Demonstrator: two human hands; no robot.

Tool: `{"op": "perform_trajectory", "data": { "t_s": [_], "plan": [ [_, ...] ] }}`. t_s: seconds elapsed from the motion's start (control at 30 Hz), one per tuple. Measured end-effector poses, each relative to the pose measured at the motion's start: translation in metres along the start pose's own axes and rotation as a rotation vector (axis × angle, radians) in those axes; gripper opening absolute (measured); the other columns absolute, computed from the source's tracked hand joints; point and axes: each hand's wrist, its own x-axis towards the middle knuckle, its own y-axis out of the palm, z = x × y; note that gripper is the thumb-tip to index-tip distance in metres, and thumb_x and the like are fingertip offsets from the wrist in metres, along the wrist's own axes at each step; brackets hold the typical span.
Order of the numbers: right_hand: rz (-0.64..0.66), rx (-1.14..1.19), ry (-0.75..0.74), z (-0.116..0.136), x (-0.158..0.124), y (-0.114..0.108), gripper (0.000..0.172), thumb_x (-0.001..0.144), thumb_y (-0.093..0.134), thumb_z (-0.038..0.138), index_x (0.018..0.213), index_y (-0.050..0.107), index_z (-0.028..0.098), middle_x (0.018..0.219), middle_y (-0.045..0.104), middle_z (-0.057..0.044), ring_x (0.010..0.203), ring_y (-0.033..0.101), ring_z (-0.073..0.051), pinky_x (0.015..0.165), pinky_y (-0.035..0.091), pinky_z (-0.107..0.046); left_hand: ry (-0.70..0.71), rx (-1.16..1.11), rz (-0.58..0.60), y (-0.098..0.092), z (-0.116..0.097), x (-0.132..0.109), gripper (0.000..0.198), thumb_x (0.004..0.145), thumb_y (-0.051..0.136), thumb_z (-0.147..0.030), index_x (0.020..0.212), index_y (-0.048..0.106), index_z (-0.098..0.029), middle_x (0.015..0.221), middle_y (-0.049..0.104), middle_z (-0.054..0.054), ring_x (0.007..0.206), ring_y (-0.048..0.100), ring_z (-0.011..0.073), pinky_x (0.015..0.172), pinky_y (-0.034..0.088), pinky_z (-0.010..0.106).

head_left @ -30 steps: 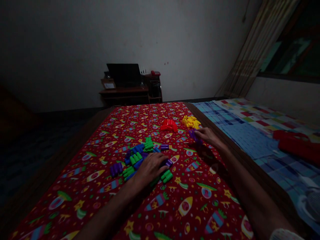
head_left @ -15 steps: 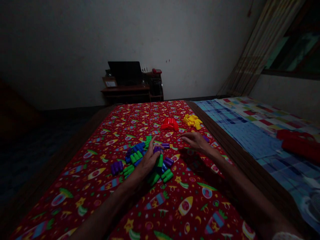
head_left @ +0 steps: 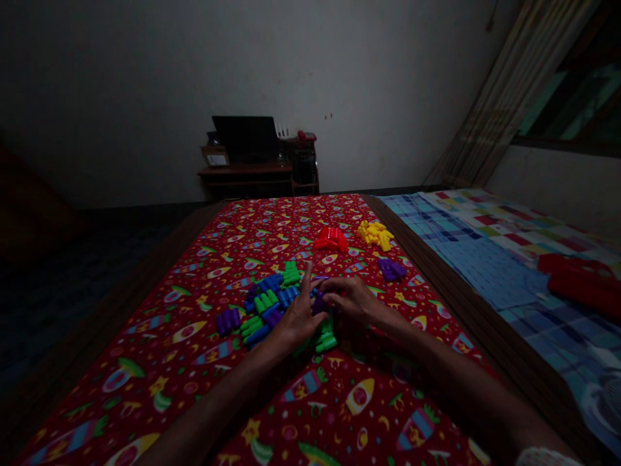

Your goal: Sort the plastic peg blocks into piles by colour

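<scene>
My left hand (head_left: 299, 317) is over the mixed pile, its thumb and fingers closed around a purple toy block (head_left: 319, 303), with the index finger pointing up. From the right, my right hand (head_left: 356, 299) reaches in and pinches the same block. Below and left of them spreads a pile of ribbed plastic blocks, with green blocks (head_left: 266, 300), blue blocks (head_left: 288, 296) and a purple block (head_left: 228, 321) at its left edge. Part of the pile is hidden by my hands. Farther right lies a small group of purple blocks (head_left: 391, 269).
Red blocks (head_left: 331, 239) and a heap of yellow blocks (head_left: 375, 234) lie farther back on the red patterned cloth (head_left: 359, 395). Behind stands a desk (head_left: 245, 171) with a black monitor (head_left: 245, 139). At right is a blue plaid cloth (head_left: 478, 265) with red fabric (head_left: 585, 285) on it.
My right hand has come left and nearer, from beside the purple group to the block at my left hand. That purple group now shows fully.
</scene>
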Motion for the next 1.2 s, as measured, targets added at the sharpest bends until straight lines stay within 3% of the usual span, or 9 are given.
{"op": "perform_trajectory", "data": {
  "t_s": [0.1, 0.2, 0.3, 0.43, 0.57, 0.67, 0.97, 1.07, 1.2],
  "plan": [
    [-0.143, 0.017, 0.09, -0.009, 0.008, -0.019, 0.019, 0.082, 0.057, 0.023, 0.09, 0.073, 0.016, 0.082, 0.073, -0.003, 0.073, 0.066, -0.016, 0.069, 0.05, -0.026, -0.006, -0.024, 0.036, -0.003, 0.002, 0.002, 0.098, 0.071, 0.061, -0.01, 0.151, 0.008, -0.03, 0.141, 0.048, 0.015, 0.078, 0.068, 0.0144, 0.07, 0.058, 0.032],
    [-0.27, -0.182, 0.166, -0.024, 0.009, -0.055, 0.02, 0.081, 0.055, 0.025, 0.084, 0.073, 0.017, 0.082, 0.073, -0.004, 0.075, 0.066, -0.017, 0.069, 0.048, -0.025, 0.141, 0.132, 0.085, -0.01, 0.01, 0.003, 0.072, 0.076, 0.057, -0.012, 0.144, 0.036, -0.025, 0.135, 0.056, 0.012, 0.1, 0.066, 0.0199, 0.086, 0.055, 0.037],
    [-0.219, -0.486, 0.291, -0.04, 0.0, -0.09, 0.023, 0.082, 0.053, 0.025, 0.081, 0.074, 0.016, 0.079, 0.073, -0.004, 0.072, 0.065, -0.016, 0.065, 0.044, -0.023, 0.231, 0.364, 0.08, -0.017, 0.023, 0.001, 0.045, 0.081, 0.047, -0.01, 0.123, 0.06, -0.021, 0.118, 0.066, 0.008, 0.11, 0.061, 0.021, 0.096, 0.049, 0.038],
    [-0.141, -0.78, 0.466, -0.053, -0.014, -0.111, 0.027, 0.086, 0.05, 0.023, 0.09, 0.075, 0.013, 0.084, 0.073, -0.008, 0.075, 0.065, -0.017, 0.064, 0.042, -0.023, 0.278, 0.588, 0.057, -0.019, 0.029, 0.0, 0.032, 0.086, 0.043, -0.011, 0.107, 0.066, -0.017, 0.102, 0.07, 0.01, 0.097, 0.065, 0.0215, 0.088, 0.052, 0.037],
    [-0.256, -0.908, 0.499, -0.053, -0.015, -0.105, 0.027, 0.088, 0.05, 0.021, 0.099, 0.072, 0.012, 0.098, 0.072, -0.014, 0.088, 0.066, -0.022, 0.073, 0.044, -0.027, 0.401, 0.636, 0.065, -0.015, 0.015, 0.003, 0.026, 0.094, 0.044, -0.02, 0.11, 0.064, -0.017, 0.112, 0.067, 0.011, 0.107, 0.061, 0.0226, 0.093, 0.049, 0.039],
    [-0.28, -0.793, 0.33, -0.049, -0.005, -0.084, 0.026, 0.089, 0.048, 0.021, 0.098, 0.072, 0.014, 0.096, 0.072, -0.012, 0.086, 0.066, -0.021, 0.076, 0.045, -0.027, 0.435, 0.623, 0.124, -0.011, 0.01, 0.003, 0.028, 0.093, 0.051, -0.029, 0.116, 0.061, -0.019, 0.119, 0.065, 0.009, 0.114, 0.058, 0.0223, 0.099, 0.046, 0.039],
    [0.209, -0.613, -0.109, -0.04, 0.035, 0.016, 0.017, 0.082, 0.059, 0.016, 0.097, 0.067, 0.013, 0.084, 0.067, -0.008, 0.08, 0.058, -0.017, 0.072, 0.04, -0.026, 0.281, 0.732, 0.227, -0.01, 0.018, -0.006, 0.033, 0.081, 0.061, -0.017, 0.113, 0.063, -0.019, 0.112, 0.066, 0.01, 0.106, 0.06, 0.0261, 0.094, 0.047, 0.042],
    [0.147, -0.594, -0.042, -0.04, 0.036, 0.006, 0.013, 0.083, 0.056, 0.013, 0.09, 0.068, 0.014, 0.079, 0.067, -0.006, 0.074, 0.057, -0.015, 0.068, 0.039, -0.024, 0.296, 0.711, 0.198, -0.013, 0.02, -0.008, 0.028, 0.082, 0.062, -0.022, 0.111, 0.062, -0.021, 0.108, 0.066, 0.008, 0.104, 0.06, 0.0247, 0.094, 0.046, 0.04],
    [-0.091, -0.609, 0.084, -0.044, 0.021, -0.049, 0.021, 0.08, 0.062, 0.018, 0.1, 0.068, 0.016, 0.094, 0.07, -0.008, 0.084, 0.061, -0.019, 0.073, 0.042, -0.026, 0.295, 0.667, 0.118, -0.02, 0.016, -0.005, 0.025, 0.086, 0.058, -0.028, 0.11, 0.061, -0.019, 0.106, 0.065, 0.009, 0.102, 0.061, 0.0247, 0.091, 0.047, 0.04]
  ]
}}
